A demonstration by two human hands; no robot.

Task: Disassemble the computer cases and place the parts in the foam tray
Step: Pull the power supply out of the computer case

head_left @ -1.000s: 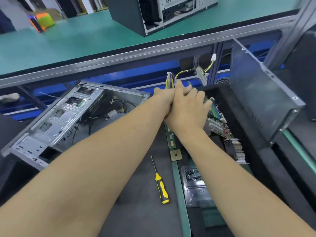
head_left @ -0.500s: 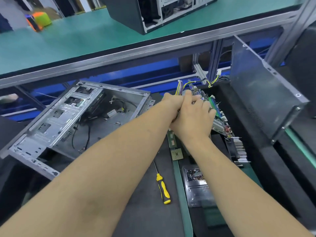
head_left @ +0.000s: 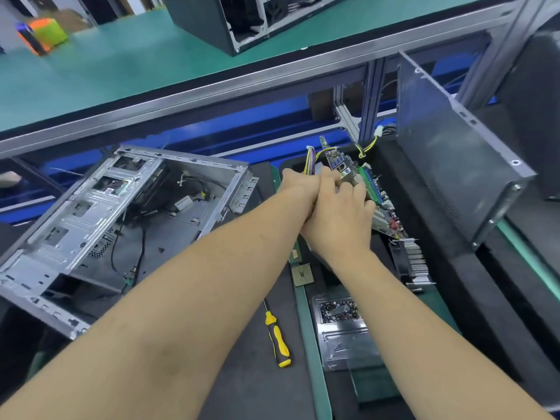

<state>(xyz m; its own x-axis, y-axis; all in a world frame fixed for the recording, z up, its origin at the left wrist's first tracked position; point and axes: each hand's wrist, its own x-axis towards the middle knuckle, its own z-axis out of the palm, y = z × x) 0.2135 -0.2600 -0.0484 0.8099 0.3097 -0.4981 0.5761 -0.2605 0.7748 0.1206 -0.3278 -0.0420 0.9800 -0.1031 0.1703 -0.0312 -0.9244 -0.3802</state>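
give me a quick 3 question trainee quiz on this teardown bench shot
1. True or false: the yellow screwdriver is held in one of the hands.
2. What are both hands working on: A) the empty case B) the motherboard and its cable bundle C) the heatsink
3. Which loose part lies just beyond the screwdriver's tip?

Key: 1 false, it lies on the bench. 2 B. 3 the CPU chip.

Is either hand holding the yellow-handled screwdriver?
No. The screwdriver lies alone on the dark mat, while both hands work at the motherboard.
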